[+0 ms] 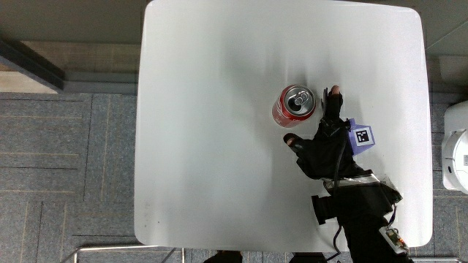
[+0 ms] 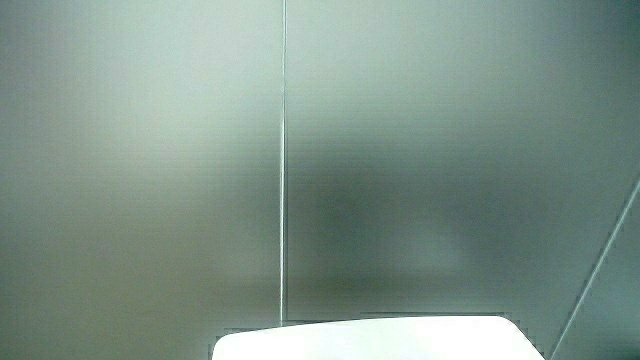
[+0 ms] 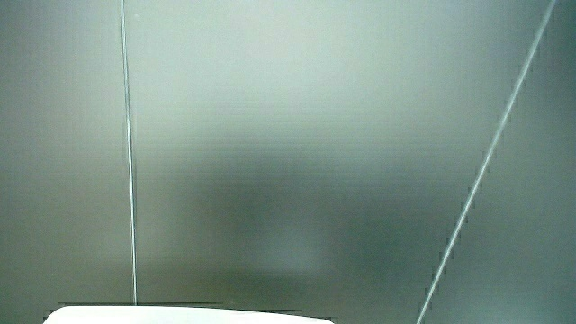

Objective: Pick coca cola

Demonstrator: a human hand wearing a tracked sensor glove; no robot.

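A red Coca-Cola can (image 1: 294, 107) is shown upright on the white table (image 1: 212, 146), its long axis vertical (pull-tab top visible). The gloved hand (image 1: 325, 142) is placed just beside the can, nearer to the person, fingers spread and holding nothing; contact cannot be told. Bare tabletop surrounds the can, with the table's edges well apart. Both side views show mostly a pale wall.

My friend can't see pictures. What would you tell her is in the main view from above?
A hand in a black glove with spread fingers reaches beside an upright red Coca-Cola can with a silver top, not gripping it yet. The can stands on a white square table; a small patterned cube sits on the glove's back.
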